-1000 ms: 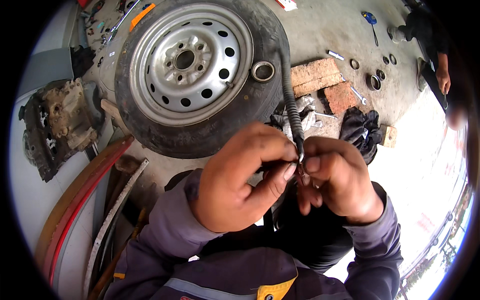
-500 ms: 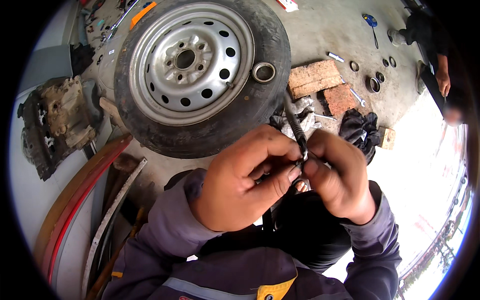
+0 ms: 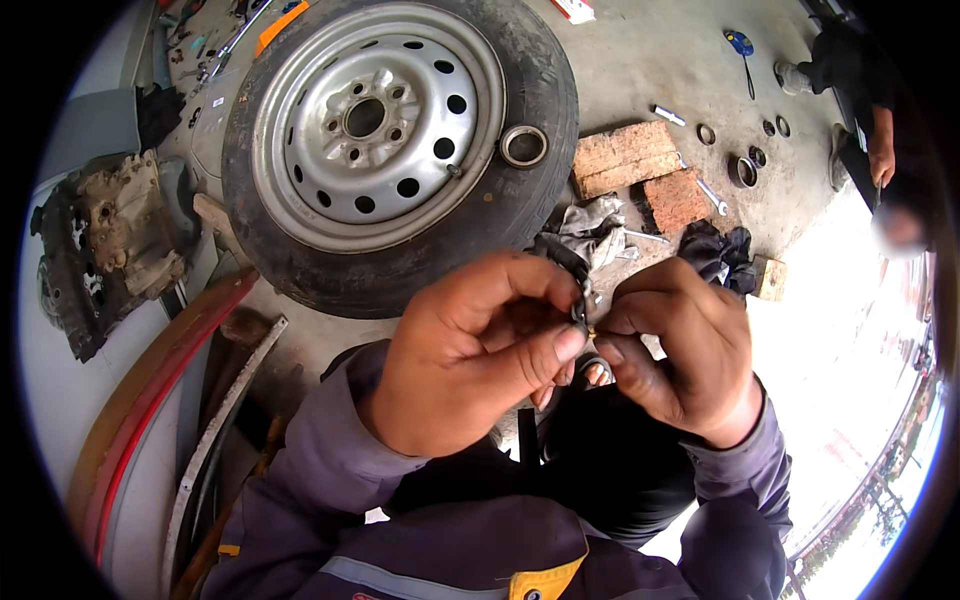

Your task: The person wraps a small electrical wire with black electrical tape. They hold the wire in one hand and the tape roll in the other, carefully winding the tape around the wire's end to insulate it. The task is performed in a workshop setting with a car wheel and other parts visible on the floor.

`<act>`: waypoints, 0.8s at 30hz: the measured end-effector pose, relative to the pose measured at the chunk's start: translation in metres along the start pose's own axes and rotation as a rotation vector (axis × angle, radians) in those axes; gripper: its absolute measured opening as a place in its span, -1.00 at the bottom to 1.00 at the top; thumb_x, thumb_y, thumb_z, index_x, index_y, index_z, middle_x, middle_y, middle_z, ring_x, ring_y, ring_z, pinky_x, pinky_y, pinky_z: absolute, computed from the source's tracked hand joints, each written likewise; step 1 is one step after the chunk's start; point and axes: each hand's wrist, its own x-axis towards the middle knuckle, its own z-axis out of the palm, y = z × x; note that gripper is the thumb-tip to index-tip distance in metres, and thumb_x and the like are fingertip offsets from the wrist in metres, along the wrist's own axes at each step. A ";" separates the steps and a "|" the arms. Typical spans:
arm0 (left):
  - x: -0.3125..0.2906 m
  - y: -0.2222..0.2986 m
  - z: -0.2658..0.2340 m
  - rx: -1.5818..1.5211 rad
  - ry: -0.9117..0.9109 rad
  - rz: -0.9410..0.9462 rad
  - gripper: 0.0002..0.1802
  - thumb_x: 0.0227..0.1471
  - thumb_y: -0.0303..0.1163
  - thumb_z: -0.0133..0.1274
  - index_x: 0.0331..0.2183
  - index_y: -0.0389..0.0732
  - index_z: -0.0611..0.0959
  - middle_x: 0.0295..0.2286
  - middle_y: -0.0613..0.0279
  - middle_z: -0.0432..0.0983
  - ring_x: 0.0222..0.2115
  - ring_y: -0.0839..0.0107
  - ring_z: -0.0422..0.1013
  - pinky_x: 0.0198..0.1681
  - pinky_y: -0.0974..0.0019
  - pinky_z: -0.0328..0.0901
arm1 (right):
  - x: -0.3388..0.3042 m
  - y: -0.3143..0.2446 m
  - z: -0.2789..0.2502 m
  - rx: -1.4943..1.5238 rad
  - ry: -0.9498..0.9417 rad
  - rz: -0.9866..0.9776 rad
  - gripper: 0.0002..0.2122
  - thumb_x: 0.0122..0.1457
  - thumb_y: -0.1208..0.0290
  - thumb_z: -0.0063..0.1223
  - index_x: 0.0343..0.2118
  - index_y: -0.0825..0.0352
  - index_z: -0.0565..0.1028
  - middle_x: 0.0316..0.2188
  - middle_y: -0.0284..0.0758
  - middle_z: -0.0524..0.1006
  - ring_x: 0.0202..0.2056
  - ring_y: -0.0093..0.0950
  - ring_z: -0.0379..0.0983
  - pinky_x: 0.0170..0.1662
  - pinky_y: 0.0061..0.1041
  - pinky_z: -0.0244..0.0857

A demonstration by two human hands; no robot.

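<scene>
My left hand (image 3: 470, 365) and my right hand (image 3: 685, 350) meet fingertip to fingertip above my lap. Both pinch a small black part (image 3: 579, 312) with a brass-coloured tip, mostly hidden by the fingers. A black strip (image 3: 527, 438) hangs down below the hands; I cannot tell if it joins the part. Just beyond the hands lies a car wheel (image 3: 365, 130) with a silver steel rim in a black tyre, flat on the concrete. A metal ring (image 3: 523, 145) rests on the tyre's sidewall.
Two bricks (image 3: 625, 158), grey rags (image 3: 592, 228) and a black cloth (image 3: 722, 252) lie right of the wheel, with small rings (image 3: 745, 170) and a blue-handled screwdriver (image 3: 740, 45) farther off. Another person (image 3: 868, 100) crouches at the upper right. A greasy engine part (image 3: 105, 240) and curved red bar (image 3: 150, 385) lie left.
The black ribbed hose that stood up from my fingers toward the tyre has dropped out of sight. Both hands have stayed close together, with the fingers shifting on the small part.
</scene>
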 end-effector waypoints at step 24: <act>0.003 -0.001 -0.002 0.632 -0.051 0.310 -0.80 0.18 -0.63 0.09 -0.15 -0.32 0.48 -0.22 0.14 0.39 -0.33 0.55 0.41 -0.33 0.49 0.34 | -0.013 -0.007 0.007 1.665 -0.068 1.203 -0.71 0.31 0.31 -0.13 -0.33 0.47 0.52 -0.53 -0.26 0.48 -0.70 -0.49 0.37 -0.51 -0.57 0.39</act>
